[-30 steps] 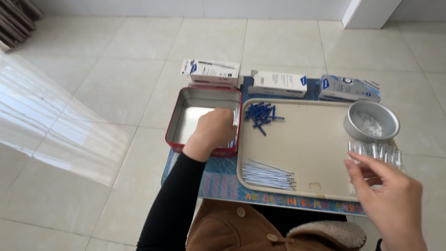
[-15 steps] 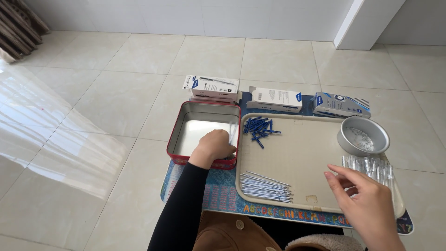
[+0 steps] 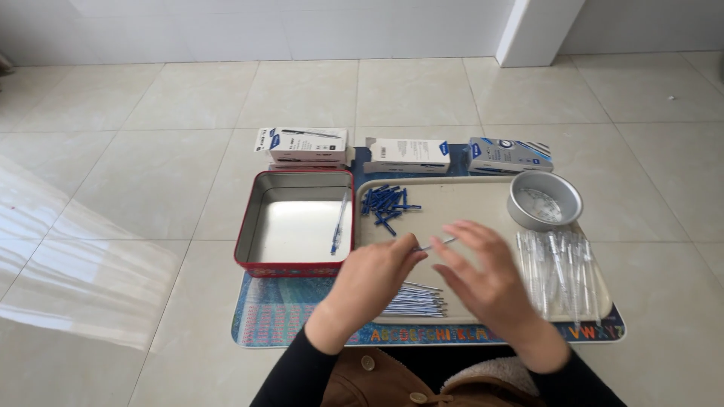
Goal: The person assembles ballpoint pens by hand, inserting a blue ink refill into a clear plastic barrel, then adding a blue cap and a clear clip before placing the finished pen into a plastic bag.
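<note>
- Patterned mat (image 3: pixel 279 320) spread on the tiled floor, under everything, probably to keep small parts off the tiles.
- Beige tray (image 3: pixel 460 203) on the mat, used here as the landmark; raised rim likely there to stop loose pieces rolling away.
- Red tin (image 3: pixel 260 226) touching the tray's left edge, with one finished-looking blue pen (image 3: pixel 338 224) lying inside along its right wall, apart from the loose parts.
- Three flat cartons (image 3: pixel 407 153) in a row just beyond the tray's far edge, out of the working space.
- Round metal bowl (image 3: pixel 544 200) on the tray's far right corner; contents too faint to tell.
- Clear pen barrels (image 3: pixel 558 264) laid side by side along the tray's right side, below the bowl, within easy reach.
- Thin refills (image 3: pixel 416 301) stacked parallel at the tray's near edge, partly hidden by the hands.
- Blue caps (image 3: pixel 386 203) heaped at the tray's far left corner.
- Left hand (image 3: pixel 369 283) over the tray's middle, fingertips pinched on one slim refill (image 3: pixel 437 243), held level for the other hand to meet.
- Right hand (image 3: pixel 490 279) just beside, blurred, fingers loosely spread toward the refill's free end; grip cannot be told.
</note>
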